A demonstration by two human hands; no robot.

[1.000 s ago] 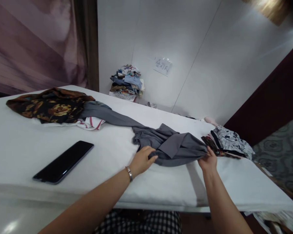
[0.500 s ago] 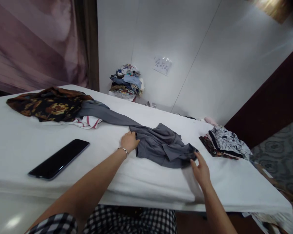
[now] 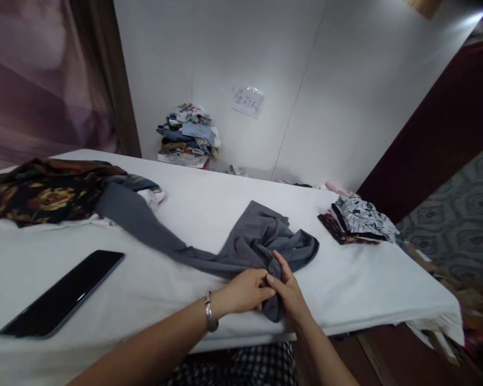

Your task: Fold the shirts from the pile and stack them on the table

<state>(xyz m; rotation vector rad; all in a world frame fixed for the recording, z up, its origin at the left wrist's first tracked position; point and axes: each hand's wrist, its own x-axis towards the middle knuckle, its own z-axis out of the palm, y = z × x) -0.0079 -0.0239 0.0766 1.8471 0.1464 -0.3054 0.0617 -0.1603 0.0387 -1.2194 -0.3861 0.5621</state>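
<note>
A crumpled dark grey garment point(image 3: 241, 241) lies across the white-covered table, one long narrow part trailing left to a heap of clothes. My left hand point(image 3: 247, 289), with a silver bracelet at the wrist, is closed on a bunched bit of the grey cloth near the front edge. Right beside it, my right hand point(image 3: 287, 287) pinches the same bunch, its thumb meeting the left fingers. Below the two hands a fold of the cloth hangs toward the table edge. The exact part of the garment between the fingers is hidden.
On the left lie a floral dark cloth point(image 3: 44, 198) and a black phone point(image 3: 62, 295). A folded clothes stack point(image 3: 358, 220) sits at the right end. Behind the table stands a taller clothes pile point(image 3: 189, 134), below a paper sign point(image 3: 247, 102) on the wall.
Both hands have come together near the front edge, drawing part of the grey garment toward me. Its trailing part has shifted forward, and the view has turned slightly right.
</note>
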